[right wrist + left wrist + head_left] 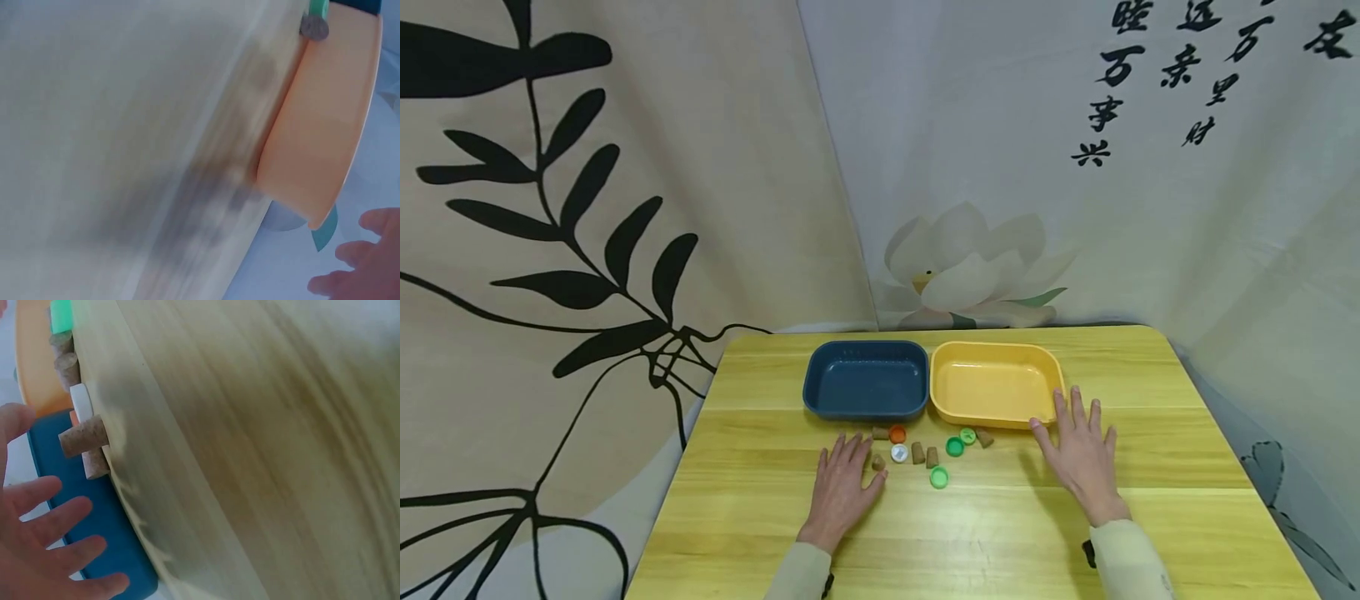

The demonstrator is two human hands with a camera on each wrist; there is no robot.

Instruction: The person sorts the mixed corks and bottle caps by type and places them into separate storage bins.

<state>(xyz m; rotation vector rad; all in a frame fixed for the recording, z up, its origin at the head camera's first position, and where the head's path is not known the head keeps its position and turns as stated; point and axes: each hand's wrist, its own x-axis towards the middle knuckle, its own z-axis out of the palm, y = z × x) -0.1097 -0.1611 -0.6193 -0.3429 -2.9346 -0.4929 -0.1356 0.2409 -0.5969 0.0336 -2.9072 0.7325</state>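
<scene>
My left hand (842,493) is open with fingers spread, in front of the blue tray (867,379). Beside its thumb lies a cork (877,461); the left wrist view shows a cork (85,435) and a white cap (80,403) past the fingers. The hand grips nothing. My right hand (1084,467) has its fingers extended and holds nothing, close to the right front corner of the yellow tray (996,383). Whether its fingers touch the tray I cannot tell. Between the hands lie several corks, an orange cap (897,433) and green caps (939,477).
Both trays stand side by side toward the back of the wooden table (970,542). A printed cloth (760,208) with leaves, a flower and writing hangs behind the table's far edge.
</scene>
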